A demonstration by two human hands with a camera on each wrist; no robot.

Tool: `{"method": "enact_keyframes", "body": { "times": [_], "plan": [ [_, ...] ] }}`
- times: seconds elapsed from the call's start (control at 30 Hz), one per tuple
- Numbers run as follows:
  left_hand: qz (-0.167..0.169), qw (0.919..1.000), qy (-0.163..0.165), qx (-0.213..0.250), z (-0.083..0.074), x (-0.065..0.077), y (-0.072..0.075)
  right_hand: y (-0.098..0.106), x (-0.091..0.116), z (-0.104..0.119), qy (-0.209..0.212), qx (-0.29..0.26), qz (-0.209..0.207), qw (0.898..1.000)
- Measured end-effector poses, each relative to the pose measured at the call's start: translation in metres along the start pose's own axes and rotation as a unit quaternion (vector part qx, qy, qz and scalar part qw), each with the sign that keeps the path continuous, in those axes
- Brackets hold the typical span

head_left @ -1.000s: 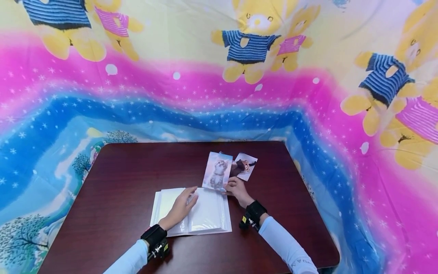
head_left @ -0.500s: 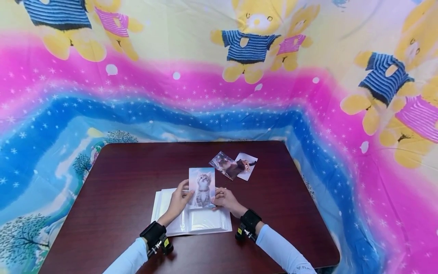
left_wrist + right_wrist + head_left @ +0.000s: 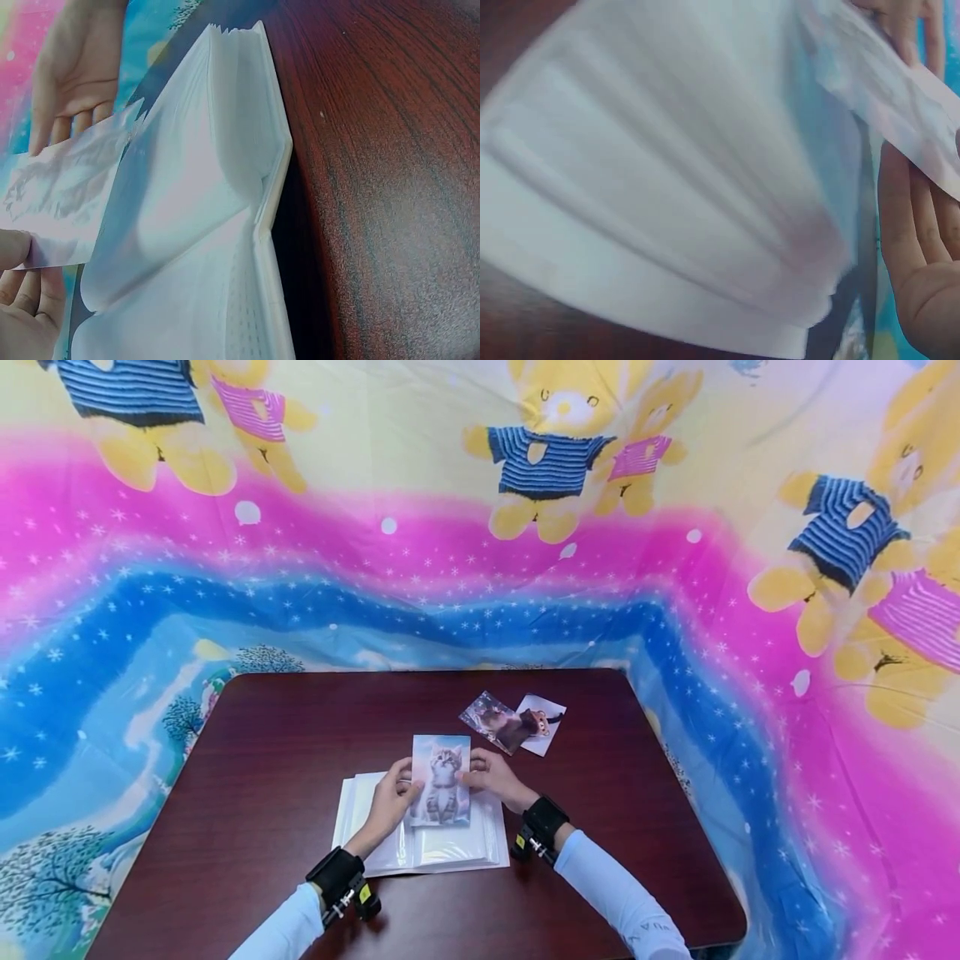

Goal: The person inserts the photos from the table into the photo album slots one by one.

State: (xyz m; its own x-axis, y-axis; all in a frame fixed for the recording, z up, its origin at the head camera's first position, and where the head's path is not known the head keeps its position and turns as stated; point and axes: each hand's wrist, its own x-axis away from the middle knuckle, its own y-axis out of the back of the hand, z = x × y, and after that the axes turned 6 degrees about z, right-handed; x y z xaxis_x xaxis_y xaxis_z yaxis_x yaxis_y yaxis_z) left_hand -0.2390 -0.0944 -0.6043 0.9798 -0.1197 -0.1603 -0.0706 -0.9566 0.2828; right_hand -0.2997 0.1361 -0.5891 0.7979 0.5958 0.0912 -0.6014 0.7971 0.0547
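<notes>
A kitten photo (image 3: 441, 781) is held upright over an open photo album (image 3: 450, 850) with white pages and clear sleeves. My left hand (image 3: 390, 802) pinches the photo's left edge, thumb in front and fingers behind. At the opposite edge my right hand (image 3: 501, 779) grips it the same way. In the left wrist view the photo (image 3: 67, 191) hangs close over the album's pages (image 3: 172, 172), between both hands. The right wrist view has the album (image 3: 667, 172) blurred, with the right hand's fingers (image 3: 907, 217) behind the photo.
Two more animal photos lie overlapping at the back right of the dark wooden table (image 3: 262, 760): a dark one (image 3: 495, 722) and one with a white background (image 3: 551, 710). A patterned cloth (image 3: 420, 552) with bears hangs behind the table.
The kitten photo has come left and down from beside the other photos to over the album. My left hand has taken hold of its left edge, and the right hand's grip has moved higher.
</notes>
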Motion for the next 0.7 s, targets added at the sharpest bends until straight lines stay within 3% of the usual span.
{"method": "enact_keyframes", "body": {
  "times": [0.3, 0.43, 0.57, 0.7],
  "plan": [
    [-0.010, 0.9995, -0.028, -0.011, 0.002, 0.002, 0.000, 0.004, -0.008, 0.001, 0.013, 0.011, -0.025, 1.000],
    [-0.036, 0.9954, -0.066, -0.059, 0.008, 0.002, 0.000, 0.013, -0.011, 0.005, 0.012, 0.007, -0.037, 0.999],
    [-0.054, 0.9813, -0.103, -0.153, 0.012, 0.003, -0.002, 0.027, -0.018, 0.014, 0.013, -0.005, -0.066, 0.998],
    [-0.007, 0.9529, -0.164, -0.255, 0.011, 0.007, -0.004, 0.044, -0.026, 0.024, 0.036, -0.013, -0.100, 0.994]
  ]
}}
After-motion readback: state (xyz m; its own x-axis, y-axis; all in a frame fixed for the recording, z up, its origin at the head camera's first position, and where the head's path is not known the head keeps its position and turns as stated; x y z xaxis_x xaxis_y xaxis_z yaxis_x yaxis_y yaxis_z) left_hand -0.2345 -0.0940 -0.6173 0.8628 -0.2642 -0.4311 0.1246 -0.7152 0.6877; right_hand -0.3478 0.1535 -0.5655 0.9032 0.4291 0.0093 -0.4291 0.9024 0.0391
